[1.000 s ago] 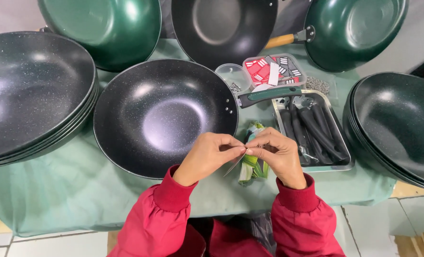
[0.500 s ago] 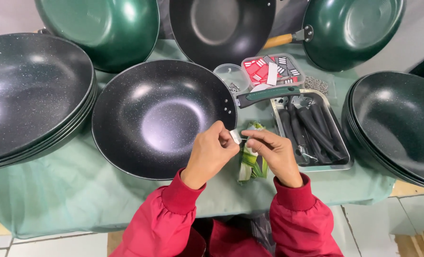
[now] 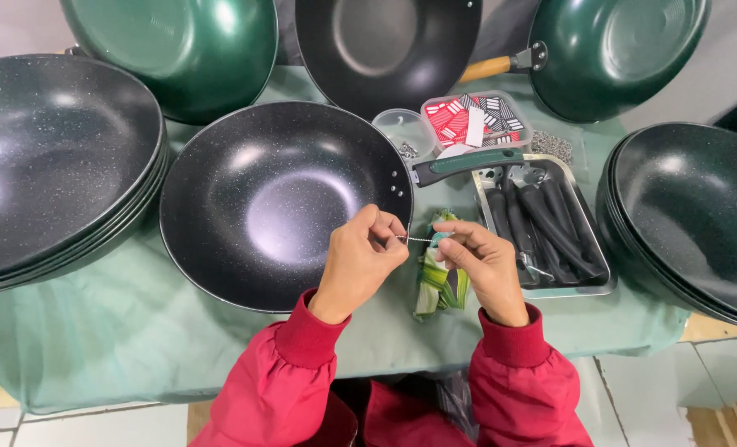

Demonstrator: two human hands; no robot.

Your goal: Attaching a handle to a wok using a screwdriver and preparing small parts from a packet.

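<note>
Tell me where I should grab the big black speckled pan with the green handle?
Probably by the green handle of the big black speckled pan. It sticks out to the right, clear of the rim, so come from that side, above the metal tray; the bowl itself is wide and smooth.

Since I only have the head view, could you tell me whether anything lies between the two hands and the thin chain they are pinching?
Nothing visible does. The left hand and the right hand each pinch an end of the small bead chain directly, stretched between them above the green tags and beside the black wok.
</note>
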